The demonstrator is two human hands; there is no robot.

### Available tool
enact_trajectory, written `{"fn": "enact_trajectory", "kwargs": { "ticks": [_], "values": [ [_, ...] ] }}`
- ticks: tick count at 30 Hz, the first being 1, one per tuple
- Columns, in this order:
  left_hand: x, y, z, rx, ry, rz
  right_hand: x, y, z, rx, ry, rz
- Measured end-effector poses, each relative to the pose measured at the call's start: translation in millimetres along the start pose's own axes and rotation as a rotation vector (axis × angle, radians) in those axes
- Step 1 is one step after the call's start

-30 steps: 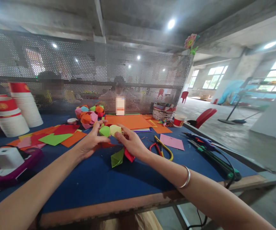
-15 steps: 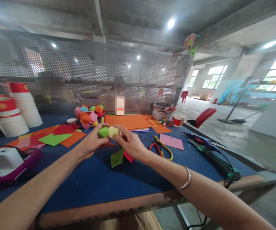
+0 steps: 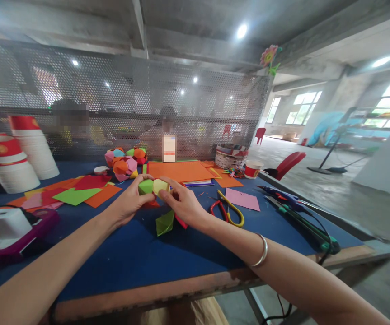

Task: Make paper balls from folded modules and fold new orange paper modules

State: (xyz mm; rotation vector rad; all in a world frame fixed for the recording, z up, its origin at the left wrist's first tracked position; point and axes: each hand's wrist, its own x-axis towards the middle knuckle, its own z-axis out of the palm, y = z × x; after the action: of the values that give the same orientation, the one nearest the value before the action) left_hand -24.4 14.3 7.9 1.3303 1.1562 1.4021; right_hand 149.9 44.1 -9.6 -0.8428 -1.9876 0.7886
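Between my two hands, just above the blue tabletop, are a green folded paper piece (image 3: 145, 187) and a pale yellow folded paper piece (image 3: 161, 186), side by side and touching. My left hand (image 3: 134, 197) pinches the green piece between thumb and fingers. The yellow one is gripped by my right hand (image 3: 182, 201), its thumb pressed on the near face. Below them lies a darker green folded paper piece (image 3: 165, 224), with a red paper piece (image 3: 180, 220) partly hidden behind my right hand. Scissors (image 3: 227, 210) with red and yellow handles lie right of that hand.
Coloured paper sheets (image 3: 79, 195) spread at left, near stacked paper cups (image 3: 11, 167) and a purple power strip (image 3: 18, 234). Finished paper balls (image 3: 125, 167) and orange sheets (image 3: 181, 170) lie behind my hands. A glue gun (image 3: 281, 198) and a green-handled tool (image 3: 312, 229) lie at right.
Almost nothing differs. Both hands keep their hold on the two paper pieces, and the whole view has shifted very slightly.
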Motion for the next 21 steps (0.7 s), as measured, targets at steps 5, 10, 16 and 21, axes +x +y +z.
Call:
{"fn": "enact_trajectory", "kwargs": {
  "ticks": [5, 10, 16, 21],
  "values": [
    [0, 1, 0.5, -0.020, -0.012, -0.025, 1, -1, 0, -0.009, 0.008, -0.001],
    [-2, 3, 1.4, -0.037, -0.024, -0.051, 1, -2, -1, -0.026, 0.014, 0.007],
    [-1, -4, 2.3, 0.060, -0.004, 0.008, 1, -2, 2, 0.036, 0.032, 0.031],
    [4, -15, -0.8, 0.384, 0.042, 0.244, 1, -4, 5, 0.112, 0.035, 0.089]
  ]
}}
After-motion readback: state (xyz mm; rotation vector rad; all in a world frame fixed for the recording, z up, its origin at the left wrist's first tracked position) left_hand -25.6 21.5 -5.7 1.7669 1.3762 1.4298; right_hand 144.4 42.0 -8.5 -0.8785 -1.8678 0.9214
